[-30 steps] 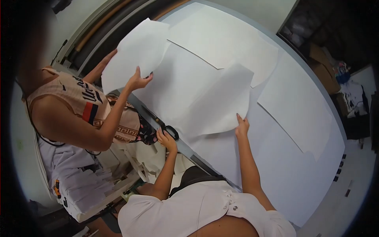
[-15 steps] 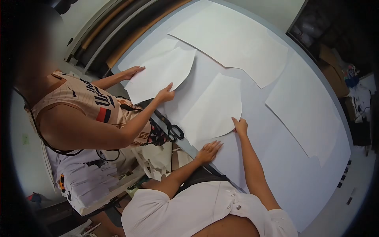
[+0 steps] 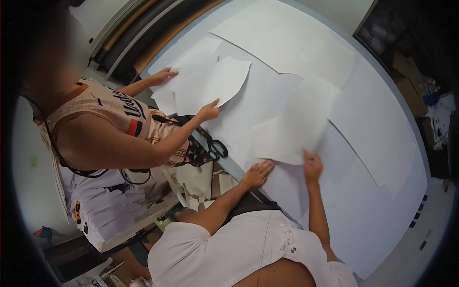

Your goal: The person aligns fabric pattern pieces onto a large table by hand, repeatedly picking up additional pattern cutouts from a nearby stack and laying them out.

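Observation:
My right hand [image 3: 313,166], slightly blurred, pinches the lower right edge of a white cut sheet [image 3: 299,126] with curved sides, shaped like a garment piece. The sheet is lifted and smeared by motion, and its upper end overlaps the large white piece [image 3: 306,45] behind it. My left hand [image 3: 258,174] rests on the table's near edge, fingers stretched out flat, its tips by the sheet's lower left corner. Left of it, black-handled scissors [image 3: 217,149] lie at the table edge.
Across the corner, a co-worker [image 3: 110,124] holds another white sheet [image 3: 210,83] in both hands. One more large white piece [image 3: 373,138] lies on the right of the pale table [image 3: 344,215]. Rolls [image 3: 138,36] stand behind, and a stack of white material [image 3: 110,215] sits lower left.
My right hand has moved right, lifting and swinging the sheet to the right. My left hand stays nearly in place. The co-worker's sheet has shifted, and more sheets show beneath it.

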A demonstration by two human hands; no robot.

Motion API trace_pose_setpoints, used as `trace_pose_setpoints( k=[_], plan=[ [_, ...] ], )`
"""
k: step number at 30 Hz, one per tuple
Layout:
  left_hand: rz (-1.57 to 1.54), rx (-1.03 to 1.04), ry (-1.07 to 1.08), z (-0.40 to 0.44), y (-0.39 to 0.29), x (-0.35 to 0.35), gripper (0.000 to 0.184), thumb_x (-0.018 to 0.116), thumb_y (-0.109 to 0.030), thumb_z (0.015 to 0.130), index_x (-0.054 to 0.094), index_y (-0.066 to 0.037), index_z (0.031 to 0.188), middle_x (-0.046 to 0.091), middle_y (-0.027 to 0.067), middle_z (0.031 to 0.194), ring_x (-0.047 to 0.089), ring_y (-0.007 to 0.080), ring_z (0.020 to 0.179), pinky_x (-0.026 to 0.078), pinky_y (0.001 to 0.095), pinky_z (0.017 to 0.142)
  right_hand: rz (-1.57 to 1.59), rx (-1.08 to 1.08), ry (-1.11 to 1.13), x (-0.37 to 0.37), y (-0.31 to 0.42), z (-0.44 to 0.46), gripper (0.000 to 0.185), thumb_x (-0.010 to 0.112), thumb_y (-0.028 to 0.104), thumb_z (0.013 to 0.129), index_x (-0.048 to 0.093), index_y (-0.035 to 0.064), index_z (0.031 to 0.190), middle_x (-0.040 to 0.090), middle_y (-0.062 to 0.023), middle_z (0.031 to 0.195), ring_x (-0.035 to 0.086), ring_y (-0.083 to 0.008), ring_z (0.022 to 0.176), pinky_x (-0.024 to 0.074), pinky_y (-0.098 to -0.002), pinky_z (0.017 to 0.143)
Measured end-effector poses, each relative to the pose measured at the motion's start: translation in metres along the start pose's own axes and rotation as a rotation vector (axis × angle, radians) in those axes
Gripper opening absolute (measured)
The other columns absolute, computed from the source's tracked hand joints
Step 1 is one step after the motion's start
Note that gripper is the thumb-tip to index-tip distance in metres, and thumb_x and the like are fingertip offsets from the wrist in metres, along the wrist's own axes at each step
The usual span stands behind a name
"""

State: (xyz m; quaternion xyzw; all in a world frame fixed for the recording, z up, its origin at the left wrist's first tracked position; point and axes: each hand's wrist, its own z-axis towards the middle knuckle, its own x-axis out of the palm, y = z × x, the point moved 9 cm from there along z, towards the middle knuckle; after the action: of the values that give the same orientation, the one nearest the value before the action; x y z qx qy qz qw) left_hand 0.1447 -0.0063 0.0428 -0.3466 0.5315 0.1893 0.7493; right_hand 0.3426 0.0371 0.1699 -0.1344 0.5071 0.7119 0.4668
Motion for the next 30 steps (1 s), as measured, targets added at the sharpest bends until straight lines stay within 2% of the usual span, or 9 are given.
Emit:
trace_pose_setpoints(
  k=[3, 6, 8, 10, 13, 18, 23, 26, 30],
  plan=[
    [0.017, 0.025, -0.041, 0.009, -0.002, 0.001, 0.056, 0.044, -0.02, 0.078, 0.034, -0.011, 0.132, 0.034, 0.0069, 0.135, 0.035, 0.0197, 0.121, 0.024, 0.0302, 0.093, -0.127, 0.504, -0.141, -0.088, -0.091, -0.051, 0.022, 0.057, 0.021, 0.086, 0.056, 0.0014, 0.076, 0.045, -0.0004, 0.055, 0.035, -0.0102, 0.046, 0.0351, -0.0248, 0.045],
    [0.041, 0.021, -0.018, 0.009, 0.002, 0.002, 0.055, 0.044, -0.021, 0.078, 0.034, -0.012, 0.132, 0.033, 0.0066, 0.135, 0.034, 0.0195, 0.121, 0.024, 0.0306, 0.093, -0.045, 0.656, -0.211, -0.145, -0.125, -0.106, 0.023, 0.056, 0.022, 0.086, 0.058, -0.0002, 0.082, 0.049, -0.0017, 0.058, 0.039, -0.0098, 0.048, 0.0392, -0.0227, 0.048],
    [0.073, 0.006, 0.001, 0.005, 0.002, 0.002, 0.055, 0.044, -0.021, 0.079, 0.034, -0.012, 0.132, 0.032, 0.0063, 0.135, 0.033, 0.0192, 0.122, 0.024, 0.0311, 0.092, 0.13, 0.825, -0.373, -0.178, -0.137, -0.147, 0.023, 0.056, 0.022, 0.086, 0.058, -0.001, 0.088, 0.056, -0.0045, 0.065, 0.047, -0.0095, 0.053, 0.0434, -0.0209, 0.053],
    [0.043, -0.018, 0.002, 0.003, 0.005, 0.001, 0.054, 0.044, -0.021, 0.079, 0.034, -0.012, 0.132, 0.032, 0.0067, 0.135, 0.033, 0.0197, 0.122, 0.024, 0.0319, 0.092, 0.278, 0.899, -0.354, -0.181, -0.149, -0.17, 0.023, 0.055, 0.02, 0.087, 0.058, -0.0024, 0.091, 0.061, -0.0084, 0.077, 0.054, -0.0104, 0.063, 0.0452, -0.0205, 0.058],
    [-0.044, -0.138, -0.002, 0.002, 0.013, -0.001, 0.053, 0.044, -0.02, 0.081, 0.033, -0.011, 0.132, 0.031, 0.0079, 0.136, 0.033, 0.0212, 0.122, 0.024, 0.0345, 0.093, 0.245, 0.773, -0.176, -0.152, -0.162, -0.171, 0.025, 0.054, 0.018, 0.087, 0.057, -0.0041, 0.099, 0.062, -0.0095, 0.084, 0.055, -0.011, 0.069, 0.0454, -0.0207, 0.062],
    [-0.237, -0.42, -0.193, 0.004, 0.033, -0.019, 0.05, 0.044, -0.018, 0.084, 0.032, -0.011, 0.132, 0.03, 0.0104, 0.136, 0.033, 0.0255, 0.121, 0.025, 0.0388, 0.094, 0.43, 0.733, -0.217, -0.115, -0.102, -0.1, 0.024, 0.054, 0.015, 0.087, 0.057, -0.0044, 0.101, 0.061, -0.0095, 0.086, 0.054, -0.0109, 0.073, 0.0451, -0.0203, 0.066],
    [-0.047, -0.771, -0.337, -0.029, 0.073, -0.043, 0.049, 0.043, -0.021, 0.086, 0.031, -0.011, 0.133, 0.029, 0.0124, 0.137, 0.032, 0.0296, 0.121, 0.025, 0.042, 0.095, 0.728, 0.736, -0.162, -0.061, -0.066, -0.041, 0.026, 0.055, 0.015, 0.086, 0.056, -0.0041, 0.104, 0.061, -0.009, 0.085, 0.055, -0.0112, 0.072, 0.0459, -0.0205, 0.066],
    [0.054, -0.897, -0.352, -0.054, 0.099, -0.055, 0.051, 0.042, -0.022, 0.087, 0.029, -0.011, 0.134, 0.027, 0.0123, 0.138, 0.031, 0.0307, 0.122, 0.025, 0.0423, 0.096, 0.816, 0.692, -0.069, -0.018, -0.054, -0.023, 0.025, 0.056, 0.015, 0.085, 0.056, -0.0047, 0.101, 0.061, -0.0097, 0.083, 0.055, -0.0115, 0.07, 0.0464, -0.0206, 0.065],
    [0.218, -0.987, -0.388, -0.077, 0.119, -0.055, 0.05, 0.042, -0.023, 0.087, 0.028, -0.011, 0.134, 0.025, 0.0128, 0.14, 0.026, 0.0292, 0.126, 0.023, 0.0428, 0.098, 0.81, 0.906, 0.135, 0.065, -0.07, -0.037, 0.022, 0.059, 0.019, 0.083, 0.052, -0.002, 0.083, 0.057, -0.0081, 0.073, 0.053, -0.0116, 0.056, 0.0456, -0.0209, 0.049]
  ],
)
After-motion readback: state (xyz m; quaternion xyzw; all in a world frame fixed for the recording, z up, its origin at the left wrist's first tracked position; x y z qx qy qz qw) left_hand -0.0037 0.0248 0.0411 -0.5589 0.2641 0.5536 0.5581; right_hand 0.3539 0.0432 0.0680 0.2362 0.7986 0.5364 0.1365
